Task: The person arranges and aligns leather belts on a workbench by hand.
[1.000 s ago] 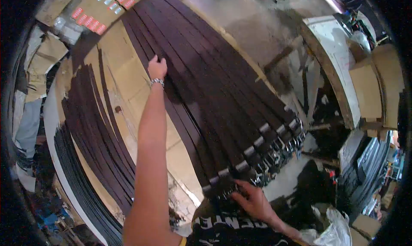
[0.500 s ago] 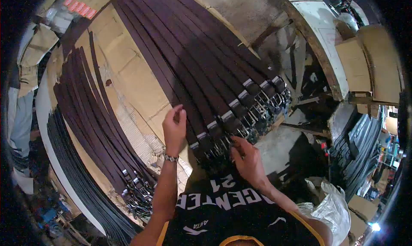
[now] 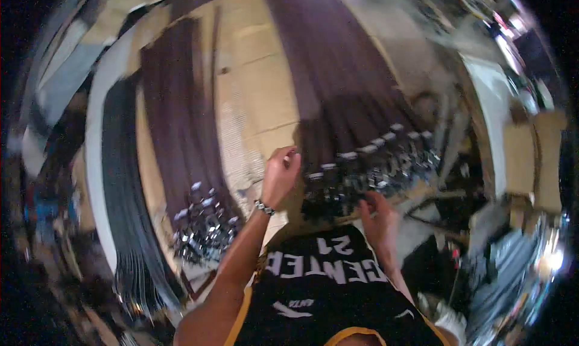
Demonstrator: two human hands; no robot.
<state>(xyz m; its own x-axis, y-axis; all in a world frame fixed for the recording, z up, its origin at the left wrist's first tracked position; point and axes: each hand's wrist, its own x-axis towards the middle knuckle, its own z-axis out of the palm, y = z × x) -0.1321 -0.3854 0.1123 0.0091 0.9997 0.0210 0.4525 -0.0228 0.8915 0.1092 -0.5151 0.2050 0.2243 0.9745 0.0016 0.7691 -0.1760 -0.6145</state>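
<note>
My left hand [image 3: 281,176] is loosely curled beside the left edge of a wide row of dark brown belts [image 3: 338,74]. A gap shows between its thumb and forefinger, and nothing is visible in it. At the near end of the row, my right hand [image 3: 379,219] has its thumb and fingers bent in at the lower edge of the metal buckles [image 3: 386,168]. Blur and the dark buckles hide what those fingertips hold, if anything. The belts lie side by side, buckles towards me.
Left of a cardboard strip [image 3: 256,83] lies another bunch of brown belts [image 3: 175,104] with buckles. Black straps [image 3: 123,165] lie farther left. A white-topped table [image 3: 485,104] and cardboard [image 3: 534,159] stand at right. Dark sheets [image 3: 503,273] are piled at lower right.
My view has turned and blurred, so the belts and both hands sit farther right in the picture. Both hands stay near the same end of the wide row, with similar finger poses.
</note>
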